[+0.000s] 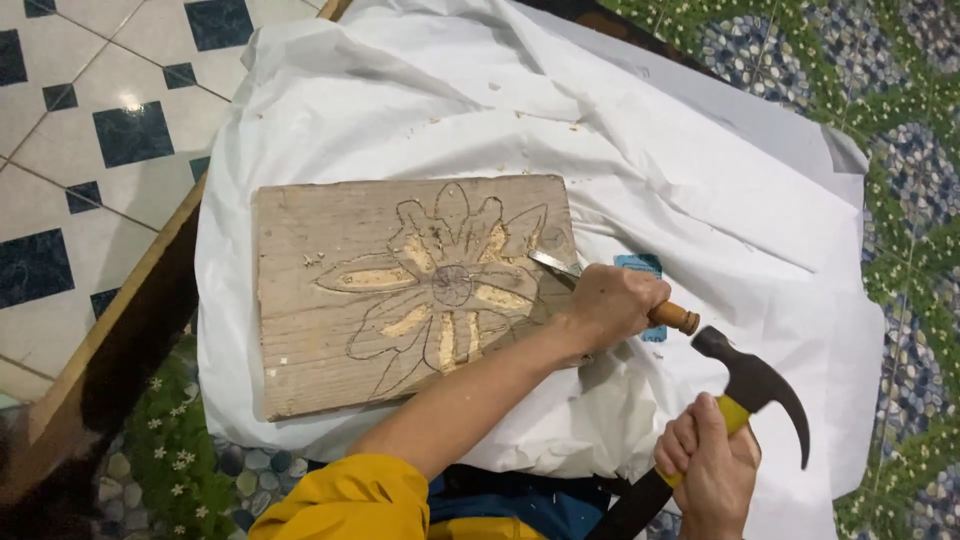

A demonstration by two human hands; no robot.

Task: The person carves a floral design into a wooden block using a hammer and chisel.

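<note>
1. Right hand [712, 468] is wrapped around one hammer [745, 392].
2. Left hand [612, 303] grips one chisel [600, 288], blade on the board's right edge.
3. One wooden board [330, 300], carved with one flower [445, 285], lies on one white cloth [480, 120] covering the counter.

Chisel [560, 268] blade slanted on flower-carved board [350, 300]

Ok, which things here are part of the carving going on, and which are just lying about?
In use:
left hand gripping chisel
right hand gripping hammer
wooden board with a carved flower

Lying about:
white cloth
blue scrap beside the board
wood chips
</note>
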